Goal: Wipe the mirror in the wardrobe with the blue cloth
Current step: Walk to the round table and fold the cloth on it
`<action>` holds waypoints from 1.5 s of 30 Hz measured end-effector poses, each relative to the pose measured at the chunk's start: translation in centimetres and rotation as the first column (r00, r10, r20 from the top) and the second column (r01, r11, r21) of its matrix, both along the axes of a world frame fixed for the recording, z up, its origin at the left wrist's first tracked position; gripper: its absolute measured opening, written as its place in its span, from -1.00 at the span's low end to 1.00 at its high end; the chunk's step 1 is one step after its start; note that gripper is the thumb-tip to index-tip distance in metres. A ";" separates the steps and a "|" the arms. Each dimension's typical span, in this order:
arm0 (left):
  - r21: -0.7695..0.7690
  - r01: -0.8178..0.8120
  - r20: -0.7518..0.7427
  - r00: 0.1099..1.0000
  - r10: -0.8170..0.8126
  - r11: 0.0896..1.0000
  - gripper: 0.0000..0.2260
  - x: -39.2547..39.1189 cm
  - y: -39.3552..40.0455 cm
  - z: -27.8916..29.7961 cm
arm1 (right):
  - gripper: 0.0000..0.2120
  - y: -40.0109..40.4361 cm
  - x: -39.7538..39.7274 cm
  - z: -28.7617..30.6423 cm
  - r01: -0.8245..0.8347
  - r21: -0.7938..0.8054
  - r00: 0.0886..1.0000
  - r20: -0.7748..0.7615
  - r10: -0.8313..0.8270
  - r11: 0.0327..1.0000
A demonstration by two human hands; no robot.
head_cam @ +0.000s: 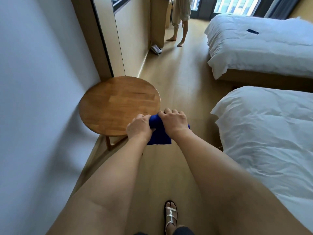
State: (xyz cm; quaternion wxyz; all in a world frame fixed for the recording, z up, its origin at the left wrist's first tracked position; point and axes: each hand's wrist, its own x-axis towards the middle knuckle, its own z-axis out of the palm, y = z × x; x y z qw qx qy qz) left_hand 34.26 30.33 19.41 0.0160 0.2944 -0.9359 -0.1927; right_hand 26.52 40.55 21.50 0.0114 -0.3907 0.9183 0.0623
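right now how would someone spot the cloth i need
Find the round wooden side table against the left wall. At its near right edge, the left hand and right hand grip a bunched deep blue cloth, the only blue fabric among white bedding.

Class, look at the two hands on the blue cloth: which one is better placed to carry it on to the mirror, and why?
Neither clearly. The left hand and the right hand both grip the blue cloth, fingers curled round it. No wardrobe mirror can be identified in this view, so either hand could carry the cloth on.
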 end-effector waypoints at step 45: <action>0.062 -0.754 0.083 0.657 0.750 0.654 -0.63 -28.3 -34.6 -9.5 | -0.57 -45.1 -34.4 -9.0 -0.823 0.087 0.568 0.116 0.815 0.561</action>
